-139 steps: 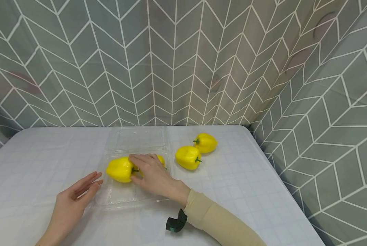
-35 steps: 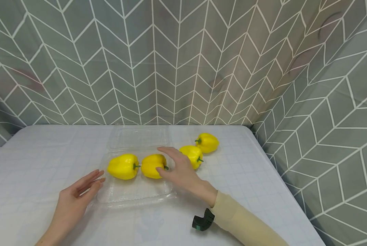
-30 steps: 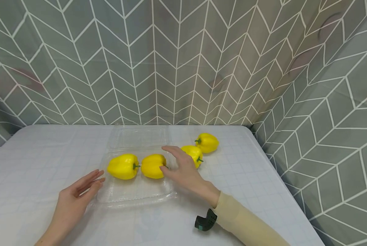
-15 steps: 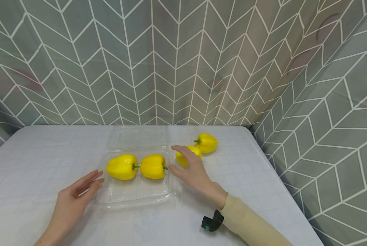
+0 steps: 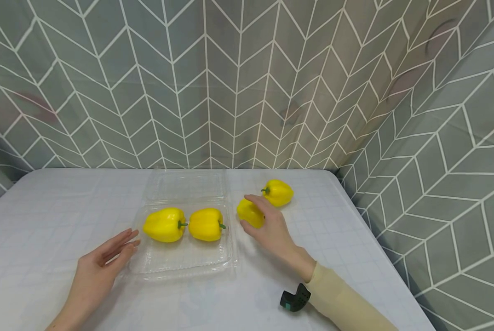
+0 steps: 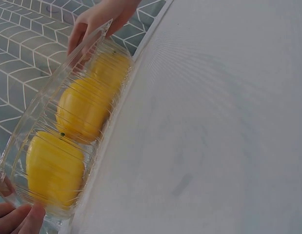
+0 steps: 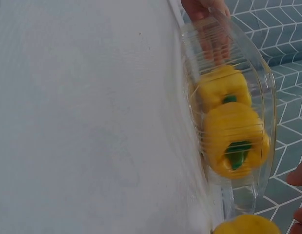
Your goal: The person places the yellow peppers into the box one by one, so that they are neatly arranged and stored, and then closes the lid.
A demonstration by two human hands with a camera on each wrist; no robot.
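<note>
Two yellow bell peppers, a left one [image 5: 164, 225] and a right one [image 5: 206, 224], lie end to end in a clear plastic clamshell container [image 5: 180, 264], its lid folded back. My left hand [image 5: 102, 264] is at the container's left edge, fingers fairly straight; in the left wrist view its fingertips [image 6: 36, 217] touch or nearly touch the wall. My right hand [image 5: 272, 230] reaches over a third yellow bell pepper [image 5: 249, 213] right of the container, thumb and fingers spread about it. The right wrist view shows those fingers apart from this pepper [image 7: 246, 226], cut off by the frame.
A fourth yellow pepper [image 5: 278, 192] lies just behind the third one. The container's transparent lid [image 5: 185, 186] lies flat toward the back of the white table [image 5: 65, 207]. A patterned curtain [image 5: 222, 82] hangs behind the table and along its right side.
My right hand has let go of the second pepper in the container and moved right to the third pepper outside it. My left hand has stayed nearly still.
</note>
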